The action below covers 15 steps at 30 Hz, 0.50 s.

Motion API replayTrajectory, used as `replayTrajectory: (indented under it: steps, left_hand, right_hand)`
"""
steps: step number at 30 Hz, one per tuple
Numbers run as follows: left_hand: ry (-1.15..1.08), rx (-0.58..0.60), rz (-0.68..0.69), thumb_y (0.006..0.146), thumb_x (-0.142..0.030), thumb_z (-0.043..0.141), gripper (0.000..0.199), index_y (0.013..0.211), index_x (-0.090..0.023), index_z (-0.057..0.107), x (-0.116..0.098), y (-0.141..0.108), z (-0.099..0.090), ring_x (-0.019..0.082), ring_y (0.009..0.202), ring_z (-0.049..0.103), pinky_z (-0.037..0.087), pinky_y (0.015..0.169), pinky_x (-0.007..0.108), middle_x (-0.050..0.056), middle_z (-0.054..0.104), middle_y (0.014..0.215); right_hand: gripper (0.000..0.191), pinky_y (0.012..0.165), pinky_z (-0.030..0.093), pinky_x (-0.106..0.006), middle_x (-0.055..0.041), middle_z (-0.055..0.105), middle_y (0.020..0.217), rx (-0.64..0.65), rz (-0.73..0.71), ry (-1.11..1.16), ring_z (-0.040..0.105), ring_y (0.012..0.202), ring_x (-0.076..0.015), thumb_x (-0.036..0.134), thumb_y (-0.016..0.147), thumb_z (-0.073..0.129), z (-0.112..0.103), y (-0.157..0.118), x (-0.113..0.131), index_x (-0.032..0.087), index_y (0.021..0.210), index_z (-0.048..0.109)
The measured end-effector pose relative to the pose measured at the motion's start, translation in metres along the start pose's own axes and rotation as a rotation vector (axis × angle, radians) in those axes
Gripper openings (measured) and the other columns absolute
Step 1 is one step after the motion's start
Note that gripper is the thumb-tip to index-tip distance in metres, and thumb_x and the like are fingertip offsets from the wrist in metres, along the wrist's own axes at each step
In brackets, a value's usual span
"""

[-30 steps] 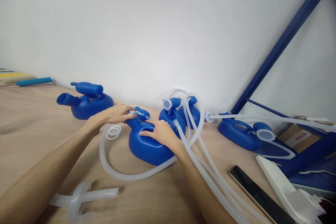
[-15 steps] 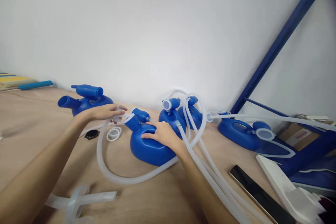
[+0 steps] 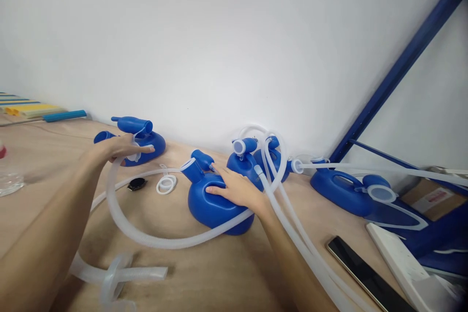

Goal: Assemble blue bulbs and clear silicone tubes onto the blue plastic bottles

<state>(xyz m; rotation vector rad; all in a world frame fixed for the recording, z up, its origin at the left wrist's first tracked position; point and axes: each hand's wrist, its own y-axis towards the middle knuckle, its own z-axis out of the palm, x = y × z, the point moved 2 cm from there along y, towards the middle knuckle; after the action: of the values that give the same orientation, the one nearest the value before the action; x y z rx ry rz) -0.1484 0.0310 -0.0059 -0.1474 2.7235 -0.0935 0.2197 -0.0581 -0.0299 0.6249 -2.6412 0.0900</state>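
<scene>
One blue container (image 3: 215, 204) points its spout leftward.

Colours, bench view
Blue container (image 3: 214, 204) w/ translucent white hose (image 3: 153, 240); white rings (image 3: 166, 185); black phone (image 3: 367, 277); tan table (image 3: 47, 175); yellow/blue striped pad (image 3: 25, 107); white wall (image 3: 204, 44).

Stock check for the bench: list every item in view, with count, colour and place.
blue containers: five, blue, along the wall
long tube: one, translucent white, looping round the nearest container
tube bundle: several, white, right of centre
flanged tube piece: one, clear, near edge
rings: two, white, centre
watch: one, black, beside the rings
phone: one, black, right
left hand: gripping the tube's end
right hand: flat on the nearest container
</scene>
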Motion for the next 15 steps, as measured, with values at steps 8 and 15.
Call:
replayTrajectory:
  steps: [8, 15]
  left_hand:
    - [-0.005, 0.387, -0.109, 0.080, -0.074, 0.067, 0.073, 0.115, -0.011, 0.055, 0.011, 0.007, 0.033, 0.023, 0.069, 0.068, 0.053, 0.063, 0.029, 0.007, 0.067, 0.077]
    - [-0.115, 0.208, -0.106, 0.083, -0.075, 0.063, 0.119, 0.160, -0.004, 0.007, 0.007, 0.006, 0.027, 0.026, 0.073, 0.068, 0.051, 0.060, 0.029, 0.007, 0.066, 0.087]
  right_hand:
    - [0.067, 0.118, -0.006, -0.080, -0.0140, 0.049, 0.159, -0.325, 0.145, -0.546, 0.018, 0.158, -0.0488, 0.064, 0.094, 0.062, -0.056, -0.045, -0.018, 0.030, 0.151, 0.056]
    - [0.085, 0.109, 0.037, -0.076, -0.0271, 0.042, 0.158, -0.806, 0.547, -0.350, 0.036, 0.149, -0.0526, 0.068, 0.089, 0.062, -0.107, -0.083, -0.065, 0.020, 0.157, 0.045]
